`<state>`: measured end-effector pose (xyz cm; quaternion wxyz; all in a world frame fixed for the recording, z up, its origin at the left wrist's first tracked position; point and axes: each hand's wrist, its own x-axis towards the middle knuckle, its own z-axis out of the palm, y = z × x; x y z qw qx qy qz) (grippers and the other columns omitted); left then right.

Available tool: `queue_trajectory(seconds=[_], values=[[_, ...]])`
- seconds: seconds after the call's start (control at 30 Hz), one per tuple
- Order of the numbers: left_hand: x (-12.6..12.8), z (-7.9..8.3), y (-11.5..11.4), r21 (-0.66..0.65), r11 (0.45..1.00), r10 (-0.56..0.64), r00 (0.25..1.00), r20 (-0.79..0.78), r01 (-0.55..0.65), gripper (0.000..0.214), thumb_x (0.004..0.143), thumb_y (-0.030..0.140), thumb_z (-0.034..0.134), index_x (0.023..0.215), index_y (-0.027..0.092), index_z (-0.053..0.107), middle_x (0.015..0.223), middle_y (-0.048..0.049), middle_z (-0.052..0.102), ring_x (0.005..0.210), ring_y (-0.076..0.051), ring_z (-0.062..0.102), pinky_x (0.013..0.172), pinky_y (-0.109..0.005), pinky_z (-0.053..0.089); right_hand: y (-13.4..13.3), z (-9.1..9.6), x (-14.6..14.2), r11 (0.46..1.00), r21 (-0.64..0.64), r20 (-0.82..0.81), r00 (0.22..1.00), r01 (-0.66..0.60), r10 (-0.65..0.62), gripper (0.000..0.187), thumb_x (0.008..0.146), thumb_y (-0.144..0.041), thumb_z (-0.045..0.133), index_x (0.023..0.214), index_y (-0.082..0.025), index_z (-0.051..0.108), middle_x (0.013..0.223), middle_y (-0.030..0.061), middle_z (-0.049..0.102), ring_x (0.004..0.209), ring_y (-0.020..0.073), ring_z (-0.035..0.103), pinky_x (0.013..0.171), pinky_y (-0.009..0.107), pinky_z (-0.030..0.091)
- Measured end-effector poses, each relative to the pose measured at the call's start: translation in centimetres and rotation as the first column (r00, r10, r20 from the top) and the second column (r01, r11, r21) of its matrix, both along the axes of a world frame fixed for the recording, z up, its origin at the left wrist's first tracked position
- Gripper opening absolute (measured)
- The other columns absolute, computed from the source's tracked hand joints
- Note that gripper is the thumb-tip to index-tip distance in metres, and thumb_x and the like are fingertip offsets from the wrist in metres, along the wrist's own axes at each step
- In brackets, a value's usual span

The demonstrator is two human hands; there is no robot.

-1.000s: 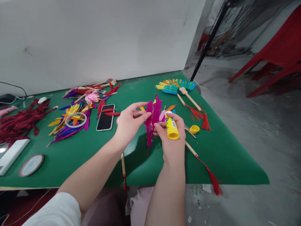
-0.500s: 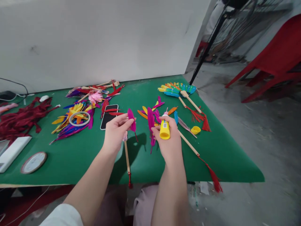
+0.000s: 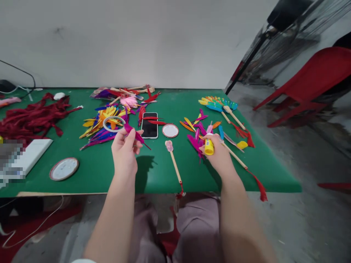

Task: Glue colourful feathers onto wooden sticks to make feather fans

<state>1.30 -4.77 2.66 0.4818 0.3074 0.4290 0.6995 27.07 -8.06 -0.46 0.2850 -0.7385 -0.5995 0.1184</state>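
My left hand (image 3: 124, 149) pinches a magenta feather (image 3: 139, 138) by its middle, above the table and away from the other hand. My right hand (image 3: 223, 157) is closed around a yellow glue bottle (image 3: 209, 147), its base facing me. Its fingertips touch several magenta feathers (image 3: 195, 141); whether they grip one, I cannot tell. Between my hands lies a wooden fan handle (image 3: 176, 167) with a pale, rounded head and a red tassel. A yellow cap (image 3: 242, 145) lies to the right of the bottle, by another tasselled handle (image 3: 235, 156).
Behind my left hand are a tape roll (image 3: 105, 124) on mixed feathers and a phone (image 3: 150, 130) with red feathers across it. White round lids (image 3: 170, 130) lie on the green table (image 3: 153, 175). A finished-looking feather fan (image 3: 218, 103) is back right; dark red ribbon (image 3: 33, 117) is far left.
My left hand has drawn left with its feather, which now tilts down to the right. My right hand, with the bottle, is farther from it. The view has shifted, uncovering the handle and a lid.
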Motion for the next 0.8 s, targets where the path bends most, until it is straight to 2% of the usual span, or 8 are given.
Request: queue_trajectory(seconds=[0.1,0.2,0.27,0.37,0.53,0.63,0.7,0.8], values=[[-1.1,0.3,-0.1,-0.004,1.0,-0.017,0.999,0.033,0.017,0.028,0.067,0.032,0.068,0.08,0.017,0.049,0.072,-0.0027,0.07,0.042,-0.006,0.056,0.032,-0.012,0.032,0.3,0.5,-0.8,0.995,0.027,0.092,0.991,0.097,-0.099,0.029,0.077,-0.027,0.055,0.106,-0.024,0.055,0.088,0.0084,0.064,0.068,0.0208,0.057,0.058,0.029,0.038],[-1.5,0.4,0.0,0.028,0.999,-0.03,0.998,0.058,0.029,0.028,0.073,0.037,0.062,0.085,0.019,0.044,0.071,-0.0017,0.071,0.043,-0.009,0.06,0.032,-0.012,0.035,0.2,1.0,-2.8,0.991,0.058,0.112,0.985,0.125,-0.13,0.031,0.078,-0.034,0.055,0.108,-0.023,0.053,0.09,0.0102,0.063,0.068,0.0215,0.057,0.058,0.03,0.038],[-1.4,0.4,0.2,0.046,0.998,-0.039,0.998,0.058,0.036,0.028,0.076,0.039,0.059,0.088,0.021,0.041,0.07,-0.0006,0.071,0.044,-0.011,0.062,0.032,-0.012,0.036,-0.3,0.5,-4.6,0.996,0.048,0.117,0.99,0.076,-0.081,0.031,0.077,-0.037,0.057,0.105,-0.025,0.054,0.08,0.0056,0.064,0.063,0.02,0.057,0.056,0.028,0.039],[-1.3,0.2,0.3,0.047,0.997,-0.062,0.998,0.024,0.061,0.027,0.078,0.039,0.057,0.089,0.021,0.039,0.069,-0.0002,0.07,0.049,-0.013,0.065,0.035,-0.012,0.039,-1.5,-1.4,-7.3,0.995,-0.016,0.162,0.982,-0.099,0.101,0.028,0.078,-0.036,0.054,0.104,-0.024,0.055,0.076,0.0033,0.065,0.061,0.0194,0.059,0.055,0.027,0.04],[-1.3,-0.7,0.3,0.054,0.993,-0.099,0.994,-0.047,0.101,0.028,0.077,0.04,0.06,0.091,0.02,0.048,0.075,-0.0018,0.071,0.062,-0.015,0.069,0.046,-0.017,0.049,-3.4,-3.8,-8.7,0.981,0.019,0.182,0.965,-0.195,0.189,0.025,0.083,-0.031,0.049,0.105,-0.024,0.056,0.079,0.0035,0.065,0.067,0.0186,0.062,0.057,0.025,0.042],[-1.0,-1.0,0.3,0.095,0.975,-0.202,0.979,-0.022,0.203,0.024,0.071,0.026,0.066,0.091,0.018,0.055,0.086,-0.0043,0.072,0.08,-0.017,0.069,0.062,-0.021,0.054,-4.3,-3.7,-8.4,0.975,0.019,0.167,0.962,-0.223,0.216,0.024,0.083,-0.032,0.05,0.104,-0.023,0.056,0.075,0.0027,0.065,0.062,0.0172,0.061,0.055,0.025,0.042],[-0.6,-1.1,0.2,0.143,0.938,-0.319,0.948,0.008,0.315,0.032,0.065,0.012,0.066,0.095,0.018,0.058,0.095,-0.0054,0.071,0.092,-0.019,0.067,0.074,-0.026,0.054,-4.9,-3.4,-8.1,0.971,-0.014,0.153,0.959,-0.238,0.238,0.024,0.082,-0.031,0.052,0.104,-0.022,0.056,0.075,0.0026,0.066,0.06,0.0168,0.061,0.054,0.025,0.043],[0.0,-1.3,0.1,0.175,0.901,-0.405,0.914,0.015,0.396,0.035,0.065,0.009,0.058,0.098,0.018,0.06,0.096,-0.0058,0.071,0.092,-0.021,0.066,0.078,-0.031,0.054,-5.6,-2.6,-7.3,0.941,-0.077,0.088,0.938,-0.33,0.336,0.021,0.082,-0.026,0.053,0.103,-0.023,0.056,0.082,0.0025,0.068,0.063,0.016,0.063,0.057,0.025,0.046]])
